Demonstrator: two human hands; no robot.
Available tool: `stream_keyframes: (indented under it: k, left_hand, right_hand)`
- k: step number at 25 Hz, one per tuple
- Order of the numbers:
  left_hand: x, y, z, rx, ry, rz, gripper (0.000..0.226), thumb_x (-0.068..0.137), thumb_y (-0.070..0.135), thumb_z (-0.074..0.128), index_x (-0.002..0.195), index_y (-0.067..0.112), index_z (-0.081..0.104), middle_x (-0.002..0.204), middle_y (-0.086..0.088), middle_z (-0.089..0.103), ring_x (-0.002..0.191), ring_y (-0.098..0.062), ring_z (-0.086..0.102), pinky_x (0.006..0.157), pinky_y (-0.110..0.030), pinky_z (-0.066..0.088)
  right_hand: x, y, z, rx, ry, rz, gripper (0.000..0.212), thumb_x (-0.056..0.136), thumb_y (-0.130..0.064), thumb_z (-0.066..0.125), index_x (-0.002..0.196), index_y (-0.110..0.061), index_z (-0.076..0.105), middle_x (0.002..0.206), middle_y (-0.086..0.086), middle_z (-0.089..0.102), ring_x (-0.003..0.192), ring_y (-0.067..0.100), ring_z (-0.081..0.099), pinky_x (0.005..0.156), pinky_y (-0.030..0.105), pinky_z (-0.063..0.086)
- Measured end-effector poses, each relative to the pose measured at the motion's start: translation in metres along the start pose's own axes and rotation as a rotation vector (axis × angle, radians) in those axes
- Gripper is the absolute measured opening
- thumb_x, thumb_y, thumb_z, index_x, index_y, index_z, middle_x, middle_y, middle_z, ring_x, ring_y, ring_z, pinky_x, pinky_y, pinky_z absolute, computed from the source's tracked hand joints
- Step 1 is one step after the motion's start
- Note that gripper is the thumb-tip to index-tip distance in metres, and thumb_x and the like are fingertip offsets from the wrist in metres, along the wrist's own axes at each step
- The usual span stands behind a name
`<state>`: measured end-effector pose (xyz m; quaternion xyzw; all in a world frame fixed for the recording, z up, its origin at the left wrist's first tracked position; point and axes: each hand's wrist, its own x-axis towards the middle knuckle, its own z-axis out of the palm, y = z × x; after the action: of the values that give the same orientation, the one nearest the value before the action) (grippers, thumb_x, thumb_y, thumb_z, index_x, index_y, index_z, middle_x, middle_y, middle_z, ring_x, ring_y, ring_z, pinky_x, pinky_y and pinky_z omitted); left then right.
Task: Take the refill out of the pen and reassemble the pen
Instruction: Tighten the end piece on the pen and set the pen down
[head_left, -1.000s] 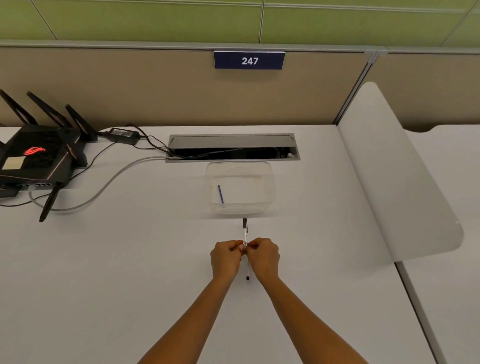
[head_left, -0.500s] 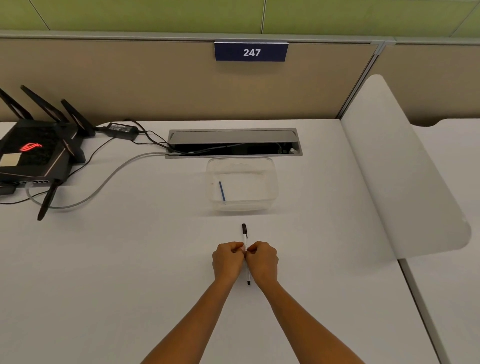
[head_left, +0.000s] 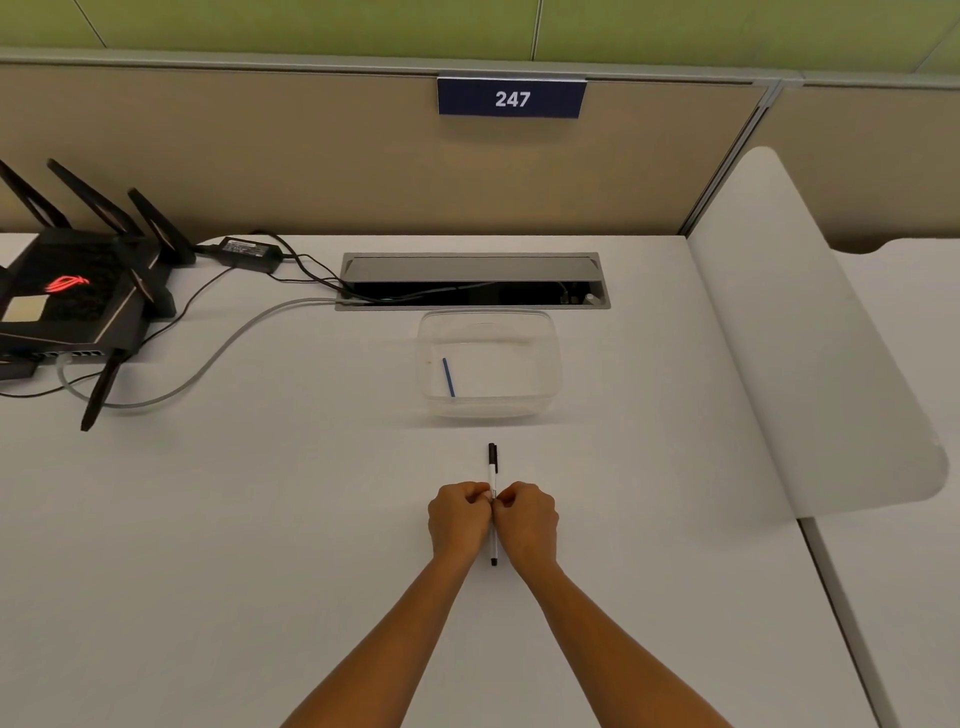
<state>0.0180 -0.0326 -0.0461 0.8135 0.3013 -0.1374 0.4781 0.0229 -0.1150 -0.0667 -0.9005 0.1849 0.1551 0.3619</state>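
Observation:
A white pen (head_left: 492, 470) with a black cap at its far end and a black tip at its near end lies lengthwise on the white desk, pointing away from me. My left hand (head_left: 458, 517) and my right hand (head_left: 527, 519) sit fisted on either side of it, fingertips pinching the barrel at its middle. The barrel's middle is hidden between the knuckles. A thin blue refill (head_left: 448, 377) lies inside a clear plastic container (head_left: 545, 364) just beyond the pen.
A black router (head_left: 67, 296) with antennas, its power brick (head_left: 249, 248) and cables occupy the far left. A metal cable slot (head_left: 470, 270) runs behind the container. A white divider panel (head_left: 810, 332) bounds the desk on the right.
The pen and both hands have kept their pose; only the head camera has shifted slightly, so the scene sits a little differently in view.

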Motion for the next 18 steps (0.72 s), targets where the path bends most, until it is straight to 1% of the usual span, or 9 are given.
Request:
stream_keyframes:
  k: [3, 6, 8, 12, 15, 18]
  left_hand:
    - [0.000, -0.001, 0.000, -0.002, -0.003, -0.004, 0.025, 0.091, 0.014, 0.058, 0.113, 0.010, 0.070, 0.113, -0.009, 0.071, 0.102, -0.023, 0.066, 0.086, -0.024, 0.047]
    - [0.000, -0.002, -0.001, -0.002, 0.002, -0.004, 0.026, 0.092, 0.014, 0.058, 0.114, 0.009, 0.069, 0.116, -0.010, 0.071, 0.105, -0.023, 0.066, 0.091, -0.027, 0.048]
    - [-0.002, -0.004, -0.002, 0.009, 0.002, 0.001, 0.026, 0.092, 0.015, 0.058, 0.115, 0.010, 0.069, 0.117, -0.010, 0.070, 0.106, -0.023, 0.065, 0.091, -0.027, 0.048]
    - [-0.007, -0.009, -0.004, 0.057, -0.015, 0.047, 0.029, 0.093, 0.019, 0.056, 0.120, 0.012, 0.066, 0.119, -0.007, 0.069, 0.107, -0.021, 0.065, 0.091, -0.026, 0.048]
    - [-0.013, -0.009, -0.005, 0.126, -0.021, 0.116, 0.037, 0.095, 0.024, 0.053, 0.130, 0.014, 0.057, 0.128, -0.006, 0.064, 0.115, -0.020, 0.061, 0.096, -0.027, 0.045]
    - [-0.016, -0.006, -0.010, 0.227, 0.003, 0.242, 0.048, 0.098, 0.027, 0.047, 0.143, 0.015, 0.041, 0.143, -0.004, 0.051, 0.130, -0.020, 0.048, 0.106, -0.030, 0.037]
  right_hand:
    - [0.000, 0.001, 0.000, -0.005, 0.000, -0.009, 0.015, 0.087, -0.017, 0.062, 0.078, -0.008, 0.069, 0.065, 0.000, 0.062, 0.053, 0.010, 0.055, 0.051, 0.019, 0.042]
    - [0.000, 0.001, 0.001, -0.004, -0.004, -0.018, 0.013, 0.086, -0.019, 0.064, 0.082, -0.009, 0.069, 0.075, 0.005, 0.070, 0.058, 0.011, 0.057, 0.056, 0.020, 0.044]
    - [-0.001, 0.002, 0.000, -0.010, -0.002, -0.028, 0.012, 0.085, -0.020, 0.065, 0.086, -0.008, 0.067, 0.079, 0.004, 0.069, 0.062, 0.012, 0.057, 0.059, 0.021, 0.043]
    - [-0.006, 0.006, -0.003, -0.027, 0.037, -0.132, 0.016, 0.087, -0.022, 0.064, 0.098, -0.011, 0.061, 0.092, 0.001, 0.059, 0.082, 0.014, 0.056, 0.070, 0.022, 0.042]
    - [-0.008, 0.005, -0.008, -0.077, 0.053, -0.247, 0.016, 0.089, -0.020, 0.059, 0.103, -0.011, 0.060, 0.101, 0.004, 0.059, 0.095, 0.016, 0.052, 0.076, 0.024, 0.044]
    - [-0.006, -0.003, -0.014, -0.138, 0.068, -0.360, 0.019, 0.093, -0.019, 0.052, 0.108, -0.011, 0.060, 0.107, 0.004, 0.059, 0.102, 0.017, 0.050, 0.079, 0.025, 0.046]
